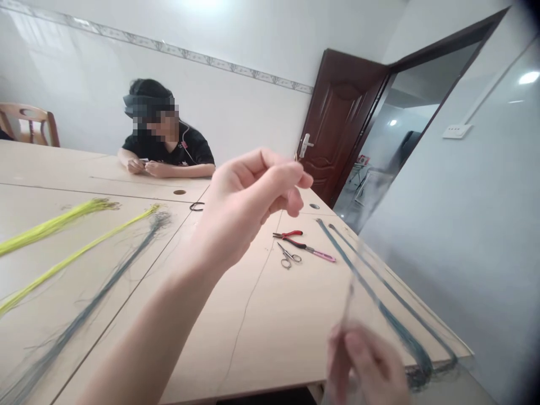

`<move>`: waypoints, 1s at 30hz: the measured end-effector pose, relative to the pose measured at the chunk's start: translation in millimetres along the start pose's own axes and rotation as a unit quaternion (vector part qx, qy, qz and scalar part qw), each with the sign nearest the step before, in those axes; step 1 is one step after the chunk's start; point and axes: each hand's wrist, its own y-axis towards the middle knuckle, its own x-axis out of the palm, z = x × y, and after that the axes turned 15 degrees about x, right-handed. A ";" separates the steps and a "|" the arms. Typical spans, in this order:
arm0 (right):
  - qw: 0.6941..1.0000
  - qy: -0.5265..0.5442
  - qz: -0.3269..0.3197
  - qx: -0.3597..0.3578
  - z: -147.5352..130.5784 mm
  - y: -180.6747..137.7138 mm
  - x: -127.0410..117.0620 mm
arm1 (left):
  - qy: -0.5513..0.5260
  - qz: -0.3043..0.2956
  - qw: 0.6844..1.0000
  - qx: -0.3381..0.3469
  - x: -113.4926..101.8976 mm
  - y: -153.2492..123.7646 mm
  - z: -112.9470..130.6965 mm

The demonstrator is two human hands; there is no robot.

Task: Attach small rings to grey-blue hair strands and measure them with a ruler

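Observation:
My left hand (257, 202) is raised over the middle of the table, thumb and index finger pinched together. A tiny brownish, metallic-looking piece (296, 158) sticks up from between those fingertips; its kind is too small to make out. Low at the table's front right edge is my right hand (365, 363), smeared by motion, with the fingers curled and the thumb pressed in. A faint blurred streak rises from it, and what it holds is unclear. Between and beyond the hands lie red-and-black pliers (291, 237), small scissors (287, 256) and a pink-handled tool (323, 256).
Yellow strand bundles (54, 225) and a grey-green bundle (97, 298) lie on the left of the table (270, 337). More dark teal bundles (367, 287) run along the right edge. Across the table sits a person (169, 140). A brown door (337, 112) stands open behind.

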 end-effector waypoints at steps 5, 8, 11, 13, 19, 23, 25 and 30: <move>0.934 0.058 -0.069 -0.345 -110.3 31.5 -6.1 | -0.004 -0.012 0.999 -0.051 8.4 -8.3 -7.0; 0.899 0.106 -0.121 -0.408 -146.9 30.4 7.9 | -0.009 -0.005 0.996 -0.091 11.6 -12.6 -10.5; 0.877 0.159 -0.164 -0.423 -161.7 32.4 16.4 | -0.019 0.001 0.994 -0.110 13.0 -15.0 -12.8; 0.863 0.158 -0.208 -0.432 -166.2 40.9 14.3 | -0.026 0.001 0.994 -0.110 13.8 -15.8 -13.6; 0.852 0.096 -0.271 -0.437 -168.8 72.6 -11.2 | -0.040 -0.014 0.992 -0.115 16.6 -16.9 -14.6; 0.863 0.021 -0.289 -0.414 -166.2 77.1 -22.8 | -0.063 -0.041 0.990 -0.121 16.9 -20.4 -16.6; 0.872 -0.003 -0.303 -0.385 -165.8 77.1 -25.0 | -0.076 -0.049 0.988 -0.124 16.6 -22.1 -18.5; 0.891 -0.004 -0.317 -0.324 -171.3 76.9 -23.7 | -0.052 -0.059 0.992 -0.099 19.2 -22.1 -22.2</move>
